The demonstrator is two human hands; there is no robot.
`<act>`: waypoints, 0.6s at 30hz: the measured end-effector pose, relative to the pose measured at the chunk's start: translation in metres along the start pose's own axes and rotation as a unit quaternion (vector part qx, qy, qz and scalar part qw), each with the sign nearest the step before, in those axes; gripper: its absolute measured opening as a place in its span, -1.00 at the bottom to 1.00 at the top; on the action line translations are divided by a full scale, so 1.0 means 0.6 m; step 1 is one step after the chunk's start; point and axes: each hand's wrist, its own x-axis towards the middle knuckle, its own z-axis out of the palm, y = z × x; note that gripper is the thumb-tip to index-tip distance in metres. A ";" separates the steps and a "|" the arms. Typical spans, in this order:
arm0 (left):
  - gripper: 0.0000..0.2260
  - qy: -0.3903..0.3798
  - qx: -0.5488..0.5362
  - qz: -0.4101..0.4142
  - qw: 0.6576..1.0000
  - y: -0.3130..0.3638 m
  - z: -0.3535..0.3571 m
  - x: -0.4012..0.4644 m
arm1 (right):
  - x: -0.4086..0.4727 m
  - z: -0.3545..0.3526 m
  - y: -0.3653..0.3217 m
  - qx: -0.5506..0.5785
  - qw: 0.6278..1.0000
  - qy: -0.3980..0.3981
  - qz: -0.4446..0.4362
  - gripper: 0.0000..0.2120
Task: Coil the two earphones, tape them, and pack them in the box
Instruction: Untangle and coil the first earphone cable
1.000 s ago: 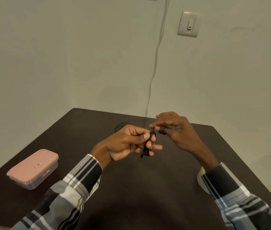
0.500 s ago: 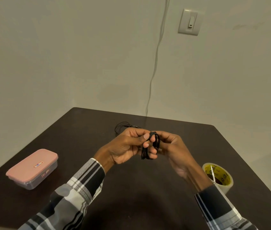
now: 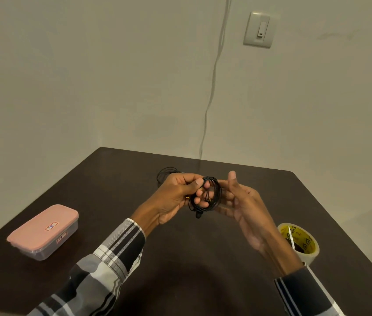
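Dark table (image 3: 112,179): box (image 3: 43,231) left, tape roll (image 3: 303,245) right.

I have a single view, from a camera worn on the person's head, looking forward and down across the dark table (image 3: 116,192) toward the wall corner behind it. It sits close: both forearms enter from the bottom edge, and the wide lens bends the table's edges.
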 end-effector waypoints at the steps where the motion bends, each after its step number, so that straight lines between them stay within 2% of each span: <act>1: -0.80 0.008 0.019 0.004 1.000 -0.001 -0.001 0.000 | 0.000 -0.002 0.000 0.005 1.000 -0.001 0.002 -0.59; 4: -0.81 0.026 0.089 0.021 0.995 -0.004 0.001 0.000 | 0.001 -0.003 -0.001 0.013 1.000 -0.014 0.008 -0.65; 9: -0.83 0.033 0.203 0.069 0.976 -0.012 0.010 0.005 | 0.006 -0.004 0.004 0.048 0.998 -0.026 0.038 -0.59; 12: -0.83 0.038 0.264 0.093 0.959 -0.017 0.014 0.008 | 0.010 -0.004 0.008 0.075 0.996 -0.017 0.047 -0.63; 18: -0.83 0.053 0.283 0.107 0.952 -0.019 0.011 0.007 | 0.012 -0.014 0.015 0.140 0.989 0.000 0.051 -0.62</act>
